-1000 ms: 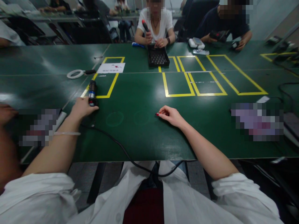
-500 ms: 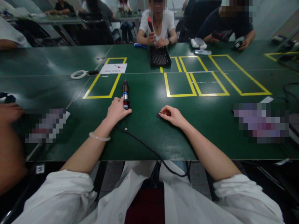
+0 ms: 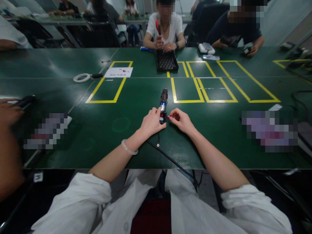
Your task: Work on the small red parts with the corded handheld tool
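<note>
My left hand is wrapped round the rear of an electric drill's bare motor assembly, without a housing. It has a dark front end pointing away from me, a blue and silver band, and red and black parts at the back. A black cord runs from there over the table edge; a thin lead ends in a ring terminal. Just to the right, my right hand pinches a small red part close beside the assembly's rear. Whether the two touch, I cannot tell.
Yellow tape outlines mark the green table. Ahead are a printed sheet, a white coil and a black tray of small pieces. Blurred-out flat objects lie at both sides. Co-workers sit opposite and at left.
My left hand has carried the motor assembly rightward from the left tape outline to my right hand, its cord trailing along. My right hand has barely moved, still pinching the small red part.
</note>
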### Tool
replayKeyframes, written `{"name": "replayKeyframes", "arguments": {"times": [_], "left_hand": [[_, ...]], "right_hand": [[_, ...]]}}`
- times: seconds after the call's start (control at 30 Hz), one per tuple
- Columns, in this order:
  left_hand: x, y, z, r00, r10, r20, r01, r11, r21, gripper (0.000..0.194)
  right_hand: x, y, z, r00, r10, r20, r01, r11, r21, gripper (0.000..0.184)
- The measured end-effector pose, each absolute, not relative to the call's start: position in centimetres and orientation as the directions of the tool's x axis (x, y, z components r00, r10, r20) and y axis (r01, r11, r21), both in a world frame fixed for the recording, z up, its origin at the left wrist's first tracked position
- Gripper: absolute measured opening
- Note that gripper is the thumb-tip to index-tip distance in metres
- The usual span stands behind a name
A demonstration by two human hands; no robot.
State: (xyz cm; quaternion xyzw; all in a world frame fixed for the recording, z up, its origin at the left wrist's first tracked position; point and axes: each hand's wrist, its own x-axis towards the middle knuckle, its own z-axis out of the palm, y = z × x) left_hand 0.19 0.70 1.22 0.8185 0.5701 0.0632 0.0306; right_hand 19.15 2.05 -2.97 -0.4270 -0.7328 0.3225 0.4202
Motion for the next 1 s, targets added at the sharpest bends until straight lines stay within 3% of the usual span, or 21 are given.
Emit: {"name": "replayKeyframes", "arguments": {"times": [0.33,0.73,1.0], "left_hand": [[0.8,-0.1,0.8,0.383,0.920,0.079,0.911,-0.391,0.130,0.065],[1.0,-0.4,1.0,0.388,0.917,0.091,0.911,-0.397,0.113,0.065],[1.6,-0.6,0.5,0.354,0.928,0.116,0.925,-0.365,0.103,0.067]], "right_hand": [[19.7,2.5,-3.5,-0.399,0.862,0.312,0.429,0.476,-0.768,0.008],[19.3,1.8,-2.6,-0.301,0.887,0.349,0.505,0.459,-0.731,0.016],[19.1,1.2,-2.0,-0.179,0.941,0.287,0.467,0.338,-0.817,0.018]]}}
